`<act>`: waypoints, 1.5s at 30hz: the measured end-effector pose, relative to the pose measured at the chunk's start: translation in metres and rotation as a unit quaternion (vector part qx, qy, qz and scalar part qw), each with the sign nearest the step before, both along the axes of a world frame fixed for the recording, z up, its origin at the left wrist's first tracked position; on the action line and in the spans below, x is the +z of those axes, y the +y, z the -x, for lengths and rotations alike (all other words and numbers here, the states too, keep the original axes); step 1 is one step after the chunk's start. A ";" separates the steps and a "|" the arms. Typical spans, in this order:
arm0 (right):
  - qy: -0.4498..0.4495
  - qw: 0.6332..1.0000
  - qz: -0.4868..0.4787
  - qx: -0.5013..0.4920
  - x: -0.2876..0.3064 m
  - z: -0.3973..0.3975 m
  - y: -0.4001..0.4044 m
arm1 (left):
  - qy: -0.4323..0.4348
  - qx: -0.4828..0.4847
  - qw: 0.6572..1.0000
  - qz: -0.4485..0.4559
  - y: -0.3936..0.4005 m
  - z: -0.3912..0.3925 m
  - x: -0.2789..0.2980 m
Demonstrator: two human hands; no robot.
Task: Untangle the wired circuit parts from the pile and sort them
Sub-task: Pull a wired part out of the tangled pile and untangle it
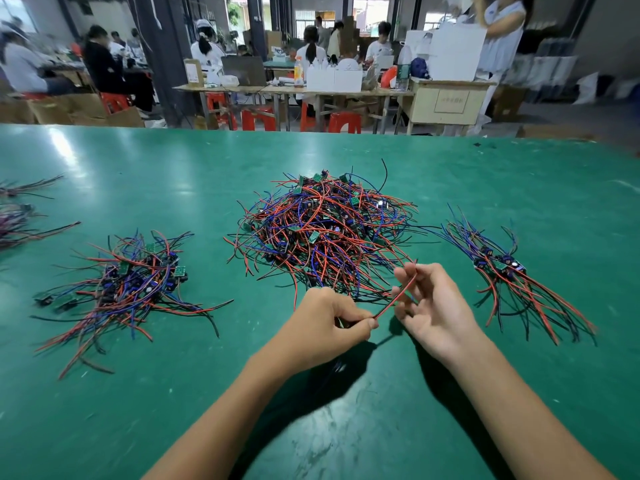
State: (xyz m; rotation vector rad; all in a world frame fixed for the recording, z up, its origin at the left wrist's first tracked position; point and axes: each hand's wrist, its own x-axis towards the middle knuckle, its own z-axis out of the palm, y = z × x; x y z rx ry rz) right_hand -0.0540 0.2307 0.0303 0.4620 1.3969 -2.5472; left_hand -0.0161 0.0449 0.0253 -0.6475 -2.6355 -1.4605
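Observation:
A big tangled pile of small green circuit boards with red, blue and black wires lies in the middle of the green table. Just in front of it, my left hand pinches the near end of a red and black wire. That wire runs up to my right hand, whose thumb and forefinger pinch it near its far end; the other fingers are spread. More dark wires hang blurred below my left hand. A smaller heap lies at the left, and a neat bundle at the right.
More wire bundles lie at the table's far left edge. Beyond the table's far edge are red stools, workbenches with boxes and bottles, and several seated people.

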 end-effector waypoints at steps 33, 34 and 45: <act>0.137 0.989 -0.050 -0.017 0.010 -0.014 -0.025 | -0.071 0.135 0.913 -0.377 0.011 0.000 0.012; 0.139 0.989 -0.044 -0.017 0.011 -0.013 -0.024 | -0.057 0.141 0.916 -0.371 0.012 0.000 0.012; 0.149 0.978 -0.104 0.098 0.014 -0.007 -0.001 | 0.032 0.119 0.975 -0.186 -0.003 0.008 0.004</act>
